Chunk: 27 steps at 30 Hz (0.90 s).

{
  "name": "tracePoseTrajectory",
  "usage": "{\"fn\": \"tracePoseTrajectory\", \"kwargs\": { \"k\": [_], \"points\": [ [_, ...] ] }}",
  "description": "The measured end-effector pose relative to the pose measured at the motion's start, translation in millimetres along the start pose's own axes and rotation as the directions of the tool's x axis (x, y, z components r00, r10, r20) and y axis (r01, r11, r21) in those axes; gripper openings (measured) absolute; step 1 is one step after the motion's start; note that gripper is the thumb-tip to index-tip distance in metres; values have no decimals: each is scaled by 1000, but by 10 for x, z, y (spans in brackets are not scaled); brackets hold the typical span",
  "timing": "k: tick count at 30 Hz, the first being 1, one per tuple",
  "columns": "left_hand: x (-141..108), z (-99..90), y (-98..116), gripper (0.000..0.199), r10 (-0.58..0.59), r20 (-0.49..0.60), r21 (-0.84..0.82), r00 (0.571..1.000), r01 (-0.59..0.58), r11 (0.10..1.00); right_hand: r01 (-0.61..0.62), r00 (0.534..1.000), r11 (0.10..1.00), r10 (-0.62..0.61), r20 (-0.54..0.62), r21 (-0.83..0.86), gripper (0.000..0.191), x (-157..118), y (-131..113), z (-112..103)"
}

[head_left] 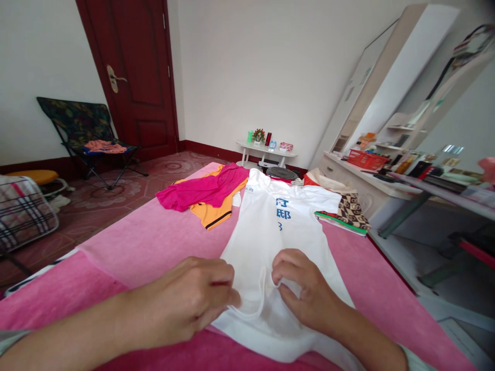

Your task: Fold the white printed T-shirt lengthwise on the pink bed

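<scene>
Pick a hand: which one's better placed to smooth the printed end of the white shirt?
Right, probably. The right hand pinches the white shirt on the side where the blue print lies, straight ahead of it. The left hand grips the near edge further left, closer to the magenta garment.

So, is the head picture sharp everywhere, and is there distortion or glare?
Head view: even, soft light, no glare on the white shirt; both hands, left hand and right hand, are fairly sharp; the far right edge by the dresser is blurred and stretched, and its lines lean, as with a wide lens.
</scene>
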State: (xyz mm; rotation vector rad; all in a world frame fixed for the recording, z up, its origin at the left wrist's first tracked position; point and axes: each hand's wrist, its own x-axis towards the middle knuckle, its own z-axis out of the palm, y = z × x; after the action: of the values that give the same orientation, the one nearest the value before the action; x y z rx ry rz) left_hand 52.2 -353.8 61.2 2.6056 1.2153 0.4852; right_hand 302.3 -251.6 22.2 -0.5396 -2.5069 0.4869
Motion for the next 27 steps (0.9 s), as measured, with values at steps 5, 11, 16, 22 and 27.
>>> {"fn": "tracePoseTrajectory", "kwargs": {
  "k": [5, 11, 16, 22, 27],
  "points": [
    [53, 108, -55, 4, 4, 235, -274, 972, 62, 960, -111, 930, 992, 122, 346, -53, 24, -62, -105, 20],
    [509, 193, -710, 32, -286, 168, -503, 943, 332, 798, -194, 852, 980, 187, 488, -37, 30, 66, -300, 26],
    [1124, 245, -1529, 21, -555, -216, -153, 803, 534, 832, 13, 746, 994, 62, 663, -108, 11, 290, -241, 146],
    [1550, 342, -1852, 18, -624, -220, 39, 750, 646, 763, 57, 733, 982, 81, 676, -179, 19, 316, -16, 352],
    [1668, 355, -1808, 15, -600, -218, 141, 770, 633, 761, 122, 792, 978, 6, 610, -167, 17, 242, 37, 493]
  ]
}}
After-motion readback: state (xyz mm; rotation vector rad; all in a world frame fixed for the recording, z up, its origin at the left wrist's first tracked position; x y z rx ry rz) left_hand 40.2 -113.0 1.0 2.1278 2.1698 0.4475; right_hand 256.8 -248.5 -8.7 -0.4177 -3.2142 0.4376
